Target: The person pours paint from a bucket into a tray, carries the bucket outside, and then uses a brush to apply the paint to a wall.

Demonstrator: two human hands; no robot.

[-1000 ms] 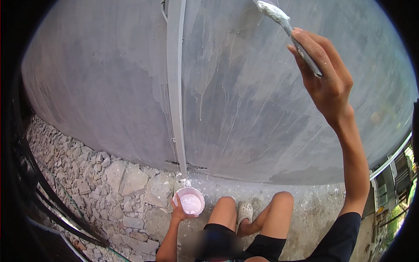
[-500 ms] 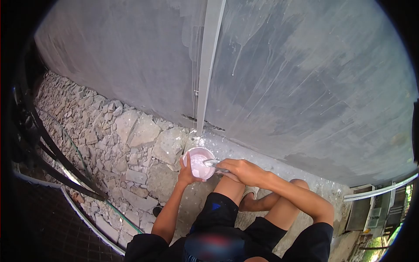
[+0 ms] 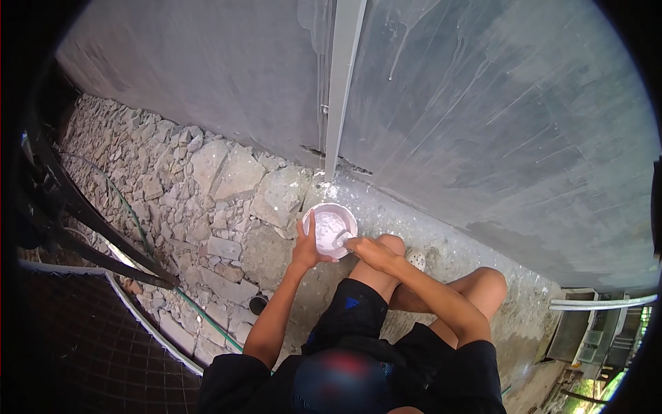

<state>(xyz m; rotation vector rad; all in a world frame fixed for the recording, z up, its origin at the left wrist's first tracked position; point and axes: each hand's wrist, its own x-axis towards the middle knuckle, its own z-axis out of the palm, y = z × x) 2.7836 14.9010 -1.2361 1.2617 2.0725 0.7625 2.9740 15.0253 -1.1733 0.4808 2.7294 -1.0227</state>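
Observation:
A round white tub (image 3: 352,222) with pale pinkish-white material (image 3: 329,226) inside stands out near the wall's foot, above my bent knee. My left hand (image 3: 307,243) grips its left side, thumb at the rim and fingers underneath. At the tub's lower right, my right hand (image 3: 371,251) is closed round the handle of a metal scraper-like tool (image 3: 343,238). The tool's blade dips into the tub, and its handle is mostly hidden by my fingers.
A grey wall (image 3: 483,124) with drip marks and a vertical metal strip (image 3: 343,90) rises ahead. Broken stones (image 3: 158,179), a green hose (image 3: 207,319) and dark curved bars (image 3: 103,238) lie left. Pale pipes (image 3: 600,302) stick out at the right.
The tub and both hands appear higher and slightly right in view, as does the wall strip's foot. My right hand has come closer to the tub, with the tool lower in it.

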